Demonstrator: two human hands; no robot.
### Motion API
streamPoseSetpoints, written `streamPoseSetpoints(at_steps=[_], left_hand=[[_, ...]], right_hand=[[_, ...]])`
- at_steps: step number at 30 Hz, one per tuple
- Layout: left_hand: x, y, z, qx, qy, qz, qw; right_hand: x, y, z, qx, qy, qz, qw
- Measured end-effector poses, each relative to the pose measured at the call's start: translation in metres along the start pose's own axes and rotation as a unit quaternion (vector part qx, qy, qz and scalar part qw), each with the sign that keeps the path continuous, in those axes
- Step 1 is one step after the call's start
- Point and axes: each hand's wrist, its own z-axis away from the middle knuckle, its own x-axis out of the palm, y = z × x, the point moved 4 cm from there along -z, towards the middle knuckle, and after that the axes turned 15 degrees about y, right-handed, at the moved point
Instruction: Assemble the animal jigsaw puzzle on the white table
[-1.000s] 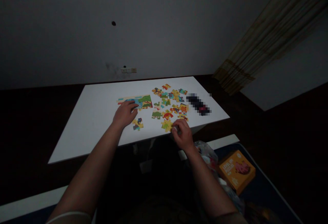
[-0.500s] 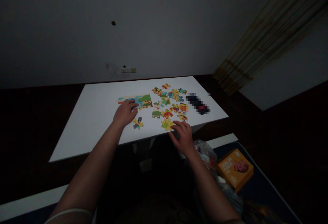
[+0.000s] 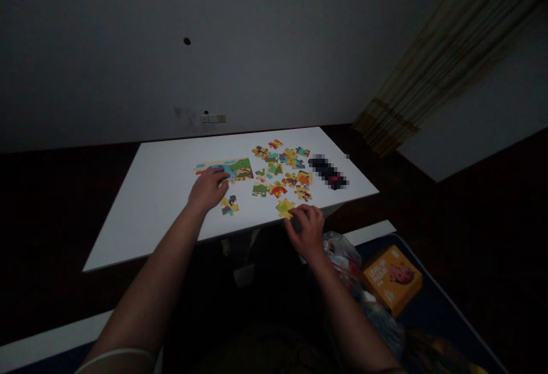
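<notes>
I am viewing remotely a bench that is presenting a smooth, even top. The puzzle pieces are looking like flat printed card; the joined puzzle panel is showing the same papery finish. The box is resembling smooth printed cardboard. The bag is appearing as thin, crinkled, glossy clear plastic. The curtain is showing folded cloth; the wall is looking matt.
</notes>
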Motion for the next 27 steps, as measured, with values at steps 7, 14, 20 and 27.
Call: streamPoseSetpoints(at_steps=[7,14,20,27], left_hand=[[0.0,0.001,-0.001,-0.004,-0.004,0.005,1.0],[-0.001,0.001,-0.001,-0.005,0.0,0.002,1.0],[0.0,0.0,0.0,0.0,0.005,0.016,1.0],[-0.028,0.014,-0.001,-0.075,0.126,0.039,0.988]], right_hand=[[0.003,0.001,-0.006,0.034,0.009,0.048,0.998],[0.009,0.002,-0.02,0.03,0.006,0.02,0.999],[0.004,0.011,-0.017,0.03,0.012,-0.003,0.999],[0.007,0.016,-0.005,0.007,0.011,-0.002,1.0]])
